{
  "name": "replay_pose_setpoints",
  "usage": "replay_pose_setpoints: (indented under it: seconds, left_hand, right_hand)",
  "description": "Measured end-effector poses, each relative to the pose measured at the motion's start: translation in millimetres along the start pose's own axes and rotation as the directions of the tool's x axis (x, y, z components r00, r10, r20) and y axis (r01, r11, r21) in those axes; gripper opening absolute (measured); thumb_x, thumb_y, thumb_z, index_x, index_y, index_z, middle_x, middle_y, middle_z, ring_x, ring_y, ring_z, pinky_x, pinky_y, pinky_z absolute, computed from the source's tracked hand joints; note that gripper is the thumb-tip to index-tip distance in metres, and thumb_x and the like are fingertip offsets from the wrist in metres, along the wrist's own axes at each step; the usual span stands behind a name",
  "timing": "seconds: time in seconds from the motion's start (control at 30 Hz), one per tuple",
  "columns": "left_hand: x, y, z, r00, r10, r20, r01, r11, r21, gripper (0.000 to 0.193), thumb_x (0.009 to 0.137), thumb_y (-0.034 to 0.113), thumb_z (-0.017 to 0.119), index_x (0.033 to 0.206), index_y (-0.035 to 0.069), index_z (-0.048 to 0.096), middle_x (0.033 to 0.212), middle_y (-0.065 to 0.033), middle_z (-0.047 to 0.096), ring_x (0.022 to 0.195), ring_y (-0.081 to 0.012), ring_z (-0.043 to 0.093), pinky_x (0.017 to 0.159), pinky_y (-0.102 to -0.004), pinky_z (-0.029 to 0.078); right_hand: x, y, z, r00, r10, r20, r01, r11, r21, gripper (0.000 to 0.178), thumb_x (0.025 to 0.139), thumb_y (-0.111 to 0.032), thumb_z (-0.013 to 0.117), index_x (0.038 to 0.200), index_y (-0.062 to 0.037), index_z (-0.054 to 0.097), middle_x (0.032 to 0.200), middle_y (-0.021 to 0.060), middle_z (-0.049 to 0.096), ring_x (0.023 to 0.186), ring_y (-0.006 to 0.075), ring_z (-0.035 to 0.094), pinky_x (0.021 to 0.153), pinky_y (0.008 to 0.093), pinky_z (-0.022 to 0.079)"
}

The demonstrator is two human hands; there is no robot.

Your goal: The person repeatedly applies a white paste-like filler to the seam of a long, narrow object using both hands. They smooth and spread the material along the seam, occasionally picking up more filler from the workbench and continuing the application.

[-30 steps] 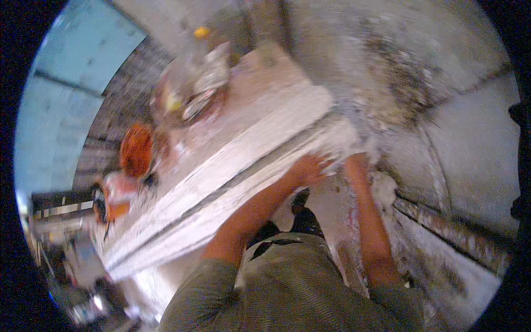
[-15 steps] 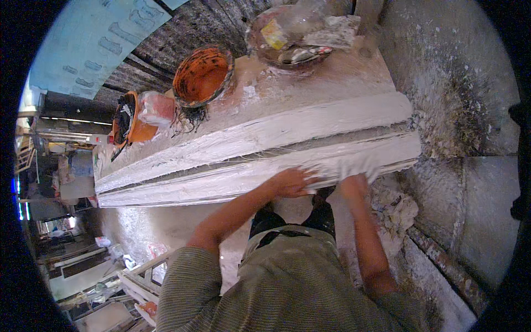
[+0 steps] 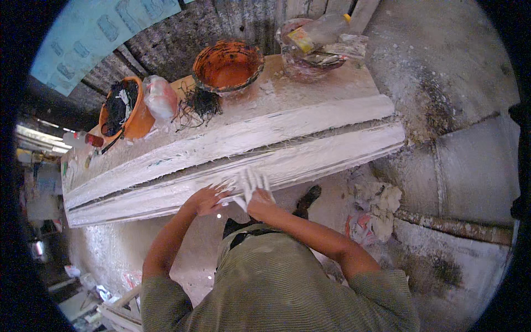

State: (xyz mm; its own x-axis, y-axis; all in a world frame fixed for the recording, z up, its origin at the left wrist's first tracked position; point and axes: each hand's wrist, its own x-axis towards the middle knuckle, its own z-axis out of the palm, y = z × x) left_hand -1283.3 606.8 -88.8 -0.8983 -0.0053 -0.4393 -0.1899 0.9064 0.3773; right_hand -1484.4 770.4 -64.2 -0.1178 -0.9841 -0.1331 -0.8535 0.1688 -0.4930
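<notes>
Both hands meet at the desk's near edge, left hand (image 3: 206,200) and right hand (image 3: 259,195) with plaster-coated fingers spread flat, grasping nothing, smoothing the long white plaster moulding (image 3: 232,160); the next pass likely needs even pressure.

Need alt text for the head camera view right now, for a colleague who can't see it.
A person's left hand and plaster-coated right hand meet at the near edge of a long white ridged plaster moulding on a workbench. Behind it stand an orange paint-smeared bowl, an orange bucket of dark tools and a clear cluttered basin.
</notes>
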Motion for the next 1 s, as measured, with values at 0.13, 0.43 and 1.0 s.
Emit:
replay_pose_setpoints:
  seconds: [0.13, 0.43, 1.0]
  left_hand:
    - [-19, -4, -4, 1.0, -0.011, 0.024, 0.01, 0.999, 0.042, 0.063, 0.094, 0.035, 0.053, 0.15, 0.013, 0.033, 0.155, -0.0206, 0.033, 0.141, -0.0388, 0.034, 0.114, -0.0481, 0.032]
    - [6, 2, -19, 0.999, 0.009, -0.039, -0.005, 0.995, 0.095, 0.066, 0.095, 0.038, 0.051, 0.152, 0.013, 0.029, 0.154, -0.0211, 0.034, 0.14, -0.0379, 0.036, 0.113, -0.0467, 0.034]
    - [190, 82, -89, 0.984, 0.053, 0.17, -0.064, 0.996, 0.058, 0.069, 0.097, 0.044, 0.048, 0.153, 0.011, 0.027, 0.155, -0.0192, 0.033, 0.14, -0.0382, 0.037, 0.114, -0.0468, 0.034]
  right_hand:
    - [35, -22, 5, 0.963, 0.198, 0.181, -0.209, 0.977, 0.04, 0.055, 0.095, -0.039, 0.051, 0.131, 0.0015, 0.055, 0.136, 0.0273, 0.05, 0.128, 0.041, 0.048, 0.108, 0.0555, 0.032]
    - [39, 198, 1, 0.838, 0.543, -0.051, -0.536, 0.803, -0.259, 0.031, 0.088, -0.02, 0.051, 0.091, 0.0004, 0.074, 0.088, 0.0196, 0.073, 0.084, 0.0359, 0.071, 0.075, 0.0507, 0.055]
    - [4, 192, -70, 0.845, 0.504, 0.178, -0.478, 0.862, -0.17, 0.036, 0.092, -0.024, 0.051, 0.105, 0.0017, 0.073, 0.114, 0.0232, 0.067, 0.115, 0.0366, 0.059, 0.1, 0.0534, 0.043]
